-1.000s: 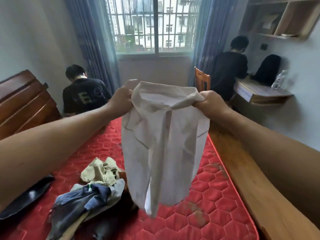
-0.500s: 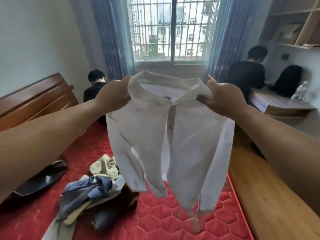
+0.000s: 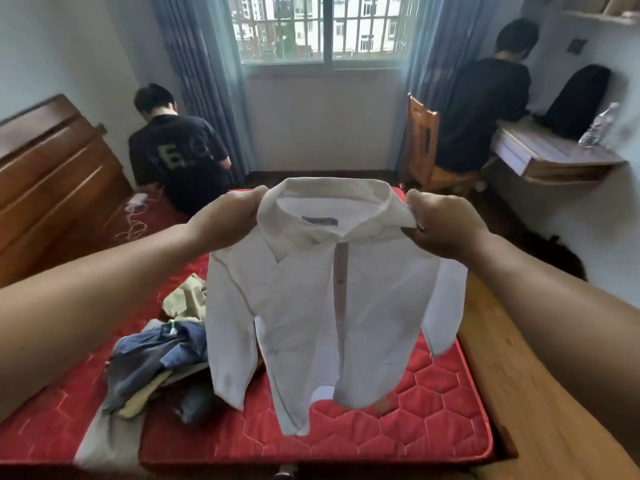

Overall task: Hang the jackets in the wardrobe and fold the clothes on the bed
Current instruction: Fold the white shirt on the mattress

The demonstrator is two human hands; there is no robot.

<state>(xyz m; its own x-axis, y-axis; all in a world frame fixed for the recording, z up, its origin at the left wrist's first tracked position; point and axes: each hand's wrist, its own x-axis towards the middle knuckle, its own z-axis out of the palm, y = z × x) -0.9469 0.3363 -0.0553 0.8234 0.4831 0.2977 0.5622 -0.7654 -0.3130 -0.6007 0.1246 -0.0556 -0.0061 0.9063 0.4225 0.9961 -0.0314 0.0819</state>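
Now that it has opened out, the white cotton collared shirt (image 3: 322, 306) hangs flat, left hand (image 3: 227, 221) and right hand (image 3: 446, 226) pinching its shoulders, ready for folding on the red quilted mattress (image 3: 433, 410).

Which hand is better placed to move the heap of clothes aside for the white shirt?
Probably the left hand: the blue and khaki heap of clothes lies on its side; the right hand holds the white collared shirt farther away.
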